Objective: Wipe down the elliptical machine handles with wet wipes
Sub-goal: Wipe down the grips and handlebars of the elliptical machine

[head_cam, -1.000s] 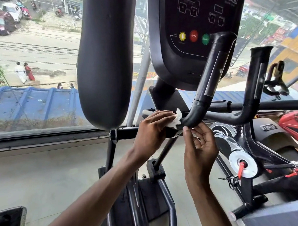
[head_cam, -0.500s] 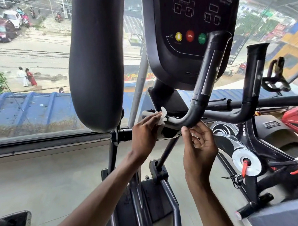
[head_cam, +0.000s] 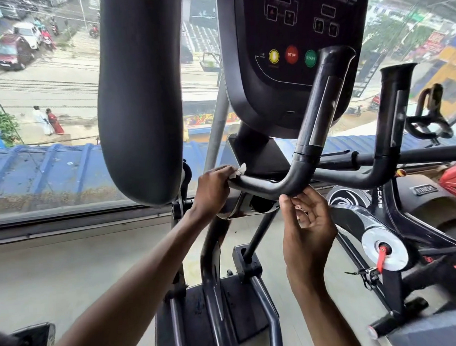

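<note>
A black L-shaped fixed handle (head_cam: pixel 295 180) of the elliptical curves out from under the console (head_cam: pixel 289 55) and rises to the right. My left hand (head_cam: pixel 213 189) grips a white wet wipe (head_cam: pixel 238 171) around the handle's horizontal base, near the console post. Only a small crumpled corner of the wipe shows above my fingers. My right hand (head_cam: pixel 306 227) is just under the handle's bend, fingertips touching its underside, fingers loosely curled and holding nothing. A second fixed handle (head_cam: pixel 392 129) stands further right.
A thick black padded moving arm (head_cam: pixel 140 98) hangs at the left, close to my left hand. Pedal linkages (head_cam: pixel 215 278) run below. An exercise bike with a silver flywheel (head_cam: pixel 384 247) stands at the right. A window with a street below fills the background.
My left hand has slid the wipe leftward along the handle's horizontal part, from the bend toward the console post. My right hand has stayed under the bend.
</note>
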`<action>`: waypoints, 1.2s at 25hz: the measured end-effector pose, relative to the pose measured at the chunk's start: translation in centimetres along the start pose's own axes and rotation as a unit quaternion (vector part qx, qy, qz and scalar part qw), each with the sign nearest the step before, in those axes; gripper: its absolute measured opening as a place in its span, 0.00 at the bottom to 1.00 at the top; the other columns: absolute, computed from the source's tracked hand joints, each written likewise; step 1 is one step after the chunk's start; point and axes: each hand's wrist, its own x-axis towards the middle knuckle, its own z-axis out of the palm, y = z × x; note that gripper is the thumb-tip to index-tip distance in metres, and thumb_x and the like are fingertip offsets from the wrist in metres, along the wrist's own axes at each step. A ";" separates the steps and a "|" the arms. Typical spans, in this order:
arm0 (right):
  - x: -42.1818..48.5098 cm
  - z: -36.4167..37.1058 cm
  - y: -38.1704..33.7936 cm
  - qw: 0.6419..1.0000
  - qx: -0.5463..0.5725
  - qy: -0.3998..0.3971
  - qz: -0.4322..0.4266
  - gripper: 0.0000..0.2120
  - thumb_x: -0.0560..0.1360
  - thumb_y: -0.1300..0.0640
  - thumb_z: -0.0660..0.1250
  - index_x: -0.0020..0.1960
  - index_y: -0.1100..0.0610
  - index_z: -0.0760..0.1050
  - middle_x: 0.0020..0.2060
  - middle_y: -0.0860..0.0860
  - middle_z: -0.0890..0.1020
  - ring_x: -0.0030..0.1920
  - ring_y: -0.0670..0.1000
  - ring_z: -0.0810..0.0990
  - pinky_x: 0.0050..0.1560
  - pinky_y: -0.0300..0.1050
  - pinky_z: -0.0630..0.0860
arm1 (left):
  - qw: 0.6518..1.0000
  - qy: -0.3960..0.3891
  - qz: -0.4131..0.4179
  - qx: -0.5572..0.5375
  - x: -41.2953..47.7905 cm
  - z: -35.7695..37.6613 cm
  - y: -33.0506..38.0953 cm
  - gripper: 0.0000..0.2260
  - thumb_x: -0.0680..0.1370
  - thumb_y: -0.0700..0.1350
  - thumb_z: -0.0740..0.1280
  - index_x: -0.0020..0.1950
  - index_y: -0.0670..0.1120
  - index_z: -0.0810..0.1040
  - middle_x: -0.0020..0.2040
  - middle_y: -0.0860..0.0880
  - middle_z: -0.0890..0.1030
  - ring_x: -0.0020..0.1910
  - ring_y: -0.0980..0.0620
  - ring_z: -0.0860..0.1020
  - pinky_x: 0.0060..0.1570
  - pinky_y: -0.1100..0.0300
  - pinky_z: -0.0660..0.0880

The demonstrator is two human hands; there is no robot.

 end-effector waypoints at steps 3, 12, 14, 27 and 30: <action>0.1 -0.1 0.2 1.000 0.001 -0.001 -0.001 0.15 0.75 0.54 0.73 0.61 0.53 0.79 0.49 0.45 0.86 0.50 0.46 0.84 0.55 0.41 0.77 | 0.991 -0.019 -0.132 -0.018 0.9 0.5 -1.6 0.21 0.70 0.38 0.58 0.54 0.50 0.87 0.47 0.45 0.88 0.48 0.42 0.85 0.45 0.51 0.80; 0.3 -0.3 0.5 1.000 0.005 -0.014 -0.010 0.14 0.75 0.55 0.73 0.60 0.53 0.80 0.50 0.48 0.85 0.51 0.48 0.84 0.54 0.41 0.77 | 0.991 -0.006 0.037 -0.125 -1.4 -3.6 6.6 0.17 0.74 0.32 0.64 0.57 0.43 0.87 0.54 0.49 0.87 0.55 0.55 0.84 0.55 0.67 0.77; 0.3 -0.3 0.5 1.000 0.013 -0.016 -0.006 0.14 0.75 0.56 0.74 0.60 0.51 0.79 0.49 0.47 0.85 0.50 0.47 0.84 0.55 0.41 0.77 | 0.985 -0.032 0.063 -0.155 -1.4 -4.4 8.1 0.16 0.76 0.30 0.65 0.57 0.42 0.87 0.55 0.48 0.87 0.57 0.56 0.83 0.58 0.70 0.76; 0.3 -0.5 0.5 0.999 0.001 -0.028 -0.018 0.13 0.76 0.55 0.72 0.60 0.51 0.80 0.52 0.49 0.86 0.51 0.49 0.84 0.56 0.46 0.78 | 0.961 0.148 -0.221 -0.076 -2.4 2.4 3.2 0.20 0.75 0.36 0.59 0.58 0.48 0.87 0.49 0.44 0.88 0.44 0.45 0.85 0.38 0.59 0.72; 0.3 -0.6 0.8 0.999 0.001 -0.031 -0.016 0.14 0.76 0.55 0.73 0.61 0.54 0.80 0.53 0.48 0.86 0.52 0.50 0.84 0.56 0.48 0.79 | 0.939 0.147 -0.291 -0.105 -1.6 2.6 2.6 0.21 0.73 0.33 0.61 0.56 0.48 0.87 0.47 0.43 0.88 0.45 0.42 0.86 0.42 0.49 0.80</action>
